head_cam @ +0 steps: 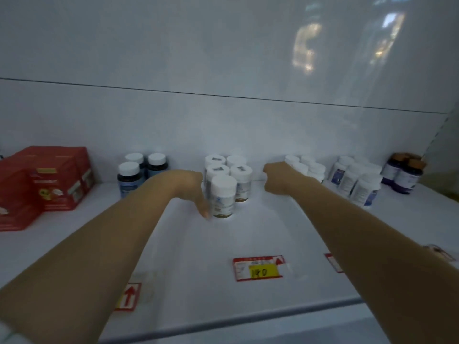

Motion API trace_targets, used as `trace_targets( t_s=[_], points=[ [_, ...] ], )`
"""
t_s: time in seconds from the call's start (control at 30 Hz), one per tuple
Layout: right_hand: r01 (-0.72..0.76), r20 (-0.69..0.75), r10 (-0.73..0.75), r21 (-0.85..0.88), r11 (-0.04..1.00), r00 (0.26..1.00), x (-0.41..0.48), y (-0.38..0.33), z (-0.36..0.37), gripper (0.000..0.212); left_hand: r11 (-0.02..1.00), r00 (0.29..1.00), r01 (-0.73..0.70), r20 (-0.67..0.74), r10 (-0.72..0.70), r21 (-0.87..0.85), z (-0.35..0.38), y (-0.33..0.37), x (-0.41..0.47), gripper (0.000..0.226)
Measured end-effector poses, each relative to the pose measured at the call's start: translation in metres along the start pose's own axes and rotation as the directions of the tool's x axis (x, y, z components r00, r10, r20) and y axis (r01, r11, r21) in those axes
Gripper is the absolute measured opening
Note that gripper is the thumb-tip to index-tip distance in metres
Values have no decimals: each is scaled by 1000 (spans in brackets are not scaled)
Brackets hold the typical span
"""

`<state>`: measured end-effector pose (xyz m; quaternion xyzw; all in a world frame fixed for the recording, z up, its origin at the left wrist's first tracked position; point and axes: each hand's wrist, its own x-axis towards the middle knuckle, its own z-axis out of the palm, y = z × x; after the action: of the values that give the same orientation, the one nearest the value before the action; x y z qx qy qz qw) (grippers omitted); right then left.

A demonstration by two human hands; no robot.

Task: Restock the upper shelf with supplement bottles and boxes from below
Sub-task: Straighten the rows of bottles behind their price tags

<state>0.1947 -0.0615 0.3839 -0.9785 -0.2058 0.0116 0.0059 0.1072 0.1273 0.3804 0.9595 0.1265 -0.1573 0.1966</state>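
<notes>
A white-capped supplement bottle [222, 197] stands on the white upper shelf [223, 244], in front of a cluster of like bottles [229, 167]. My left hand [190, 186] reaches in from the left and grips this front bottle, fingers running down its left side. My right hand [276, 178] hovers to the right with its fingers curled into a fist. Nothing shows in it, and it sits just left of a group of small white bottles [309, 167].
Red boxes [47, 182] are stacked at the far left, with dark blue bottles [142, 170] beside them. White labelled bottles [357, 181] and dark purple bottles [403, 173] stand at the right. Price tags [258, 268] line the shelf's front rail [248, 319].
</notes>
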Motion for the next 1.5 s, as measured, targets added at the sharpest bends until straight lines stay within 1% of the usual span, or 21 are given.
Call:
trace_targets(
  t_s=[0.03, 0.07, 0.13, 0.17, 0.2, 0.3, 0.5, 0.63, 0.83, 0.9, 1.0, 1.07, 1.13, 1.23, 1.3, 1.37, 1.43, 1.47, 1.5],
  points=[
    [22, 22, -22, 4, 1000, 1000, 4, 3, 4, 42, 1000, 1000, -4, 6, 4, -21, 1, 5, 3, 97],
    [44, 39, -45, 12, 999, 998, 9, 7, 7, 42, 998, 1000, -8, 29, 10, -64, 2, 10, 6, 87],
    [87, 55, -88, 28, 996, 995, 17, 13, 12, 39, 986, 993, -15, 113, 34, -166, 9, 14, 13, 66],
    [104, 62, -106, 35, 994, 992, 21, 15, 16, 37, 978, 988, -34, 139, 64, -206, 13, 14, 16, 64],
    [124, 66, -126, 42, 991, 990, 23, 17, 19, 34, 969, 986, -50, 141, 87, -244, 17, 13, 19, 67],
    [161, 88, -167, 72, 984, 982, 28, 16, 29, 35, 947, 988, -32, 132, 78, -318, 24, 8, 28, 78],
    [199, 71, -208, 123, 972, 976, 35, 12, 37, 36, 944, 991, -44, 106, 83, -326, 24, 7, 34, 69],
    [195, 70, -206, 137, 971, 976, 38, 8, 39, 39, 952, 994, -30, 93, 61, -304, 23, 3, 35, 81],
    [183, 49, -193, 166, 969, 980, 45, -2, 48, 46, 959, 994, -37, 87, 64, -282, 24, -1, 37, 91],
    [179, 54, -191, 174, 968, 980, 46, 0, 48, 47, 962, 994, -39, 92, 66, -269, 23, 1, 37, 88],
    [179, 61, -194, 191, 965, 979, 49, 1, 49, 45, 963, 993, -43, 92, 70, -267, 23, 3, 36, 72],
    [184, 58, -198, 187, 965, 979, 49, -1, 50, 44, 961, 993, -40, 98, 69, -275, 23, 5, 35, 72],
    [180, 49, -192, 185, 966, 980, 49, -1, 51, 43, 960, 994, -22, 98, 51, -278, 23, 5, 35, 75],
    [169, 37, -177, 165, 972, 983, 46, 2, 50, 39, 978, 998, 30, 58, -19, -208, 26, 3, 34, 87],
    [155, 47, -164, 153, 976, 985, 40, 6, 46, 36, 990, 993, 115, 10, -115, -84, 28, 4, 27, 95],
    [143, 67, -153, 136, 980, 986, 30, 12, 40, 39, 978, 979, 204, -38, -202, 53, 30, 10, 12, 88],
    [137, 95, -148, 111, 984, 984, 18, 19, 33, 41, 963, 971, 240, -37, -237, 123, 28, 18, -5, 81],
    [146, 98, -156, 98, 984, 983, 12, 24, 30, 37, 957, 967, 255, -19, -255, 138, 27, 22, -13, 78],
    [142, 105, -149, 73, 987, 983, 6, 29, 27, 29, 950, 960, 274, 11, -278, 148, 26, 28, -20, 76]
  ],
)
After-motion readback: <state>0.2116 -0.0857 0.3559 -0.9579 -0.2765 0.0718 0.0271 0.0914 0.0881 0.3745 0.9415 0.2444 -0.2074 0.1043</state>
